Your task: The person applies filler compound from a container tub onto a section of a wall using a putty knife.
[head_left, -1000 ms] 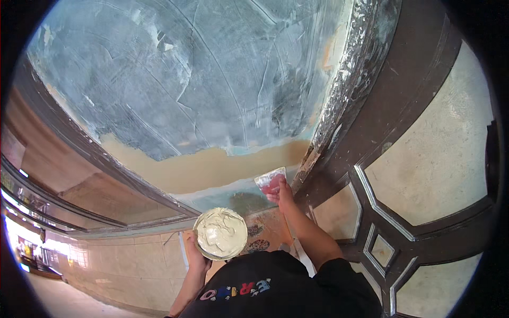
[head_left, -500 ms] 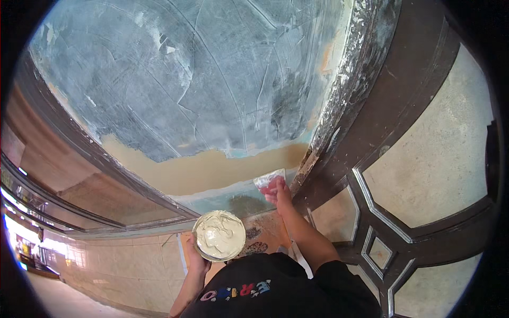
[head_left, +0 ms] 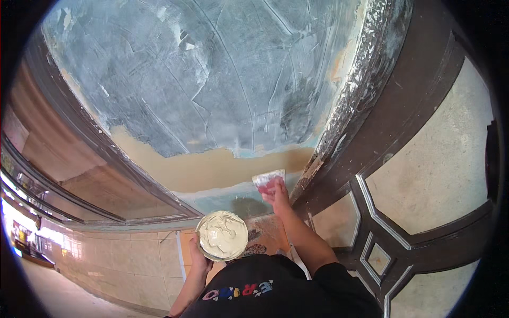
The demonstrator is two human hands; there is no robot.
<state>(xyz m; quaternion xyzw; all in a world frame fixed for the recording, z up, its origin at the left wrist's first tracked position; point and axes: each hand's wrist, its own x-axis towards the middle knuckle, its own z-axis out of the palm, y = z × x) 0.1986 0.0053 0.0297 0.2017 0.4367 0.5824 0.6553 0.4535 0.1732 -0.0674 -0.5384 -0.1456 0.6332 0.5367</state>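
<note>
My left hand [head_left: 198, 256] grips the side of a round tub filled with cream-coloured putty [head_left: 222, 235], its surface swirled and uneven. In my right hand [head_left: 277, 197] is a red putty spreader [head_left: 269, 183] with a whitish, smeared blade. The spreader is at the lower part of the wall [head_left: 212, 85], close to its right corner. A smooth beige band [head_left: 209, 168] runs across the wall there, below the patchy blue-grey surface. Whether the blade touches the wall, I cannot tell.
A dark wooden door frame [head_left: 350, 138] with paint-spattered trim borders the wall on the right, beside a panelled door [head_left: 424, 238]. Dark-framed brown panels [head_left: 79, 159] stand on the left. Beige tiles [head_left: 132, 259] and an orange-brown sheet [head_left: 265, 238] lie lower down.
The view has shifted slightly, so the wall appears further right. Against the wall, my right hand and the spreader are a little further left. Both hands keep their hold.
</note>
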